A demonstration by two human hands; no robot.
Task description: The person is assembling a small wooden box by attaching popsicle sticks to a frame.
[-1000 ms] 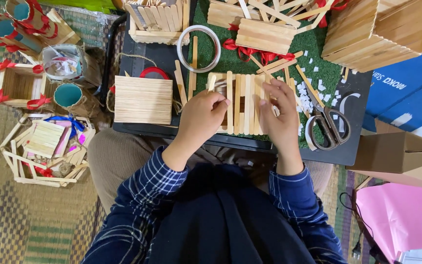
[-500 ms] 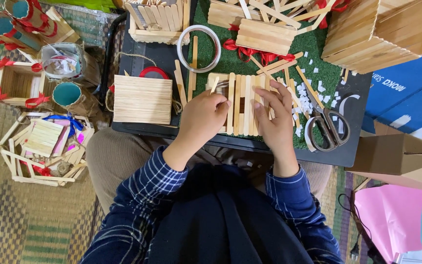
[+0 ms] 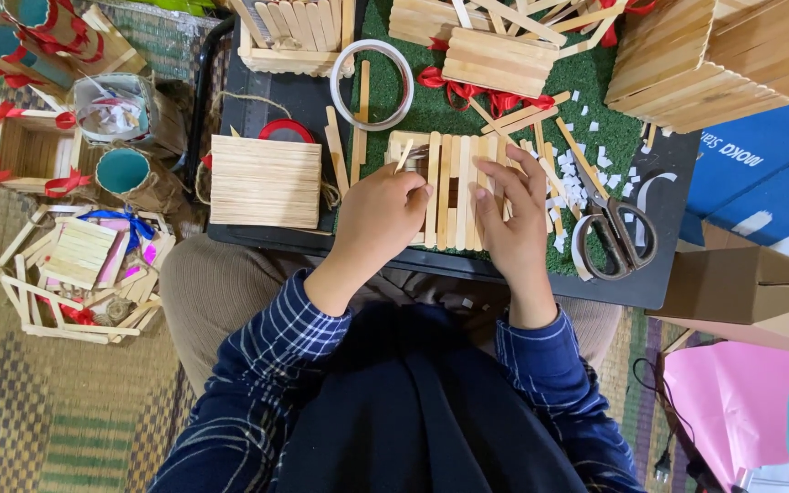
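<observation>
- The left hand pinches a single wooden stick between thumb and fingertips, its free end tilted up and away from the body, just left of the panel of sticks.
- The panel lies on the black tray, at the edge of the green mat; its sticks run side by side, long axes pointing away from the person.
- The right hand rests flat on the panel's right part, fingers spread across several sticks and pressing down; it grips nothing.
- The held stick runs nearly parallel to the panel's sticks, so the left hand is the nearer one to the panel's left edge.
- The panel is pale bare wood, with narrow gaps between some sticks and loose sticks fanned out on its right.
- A finished square panel lies left of the panel of sticks, a tape ring beyond it, and scissors to the right among white paper scraps.
</observation>
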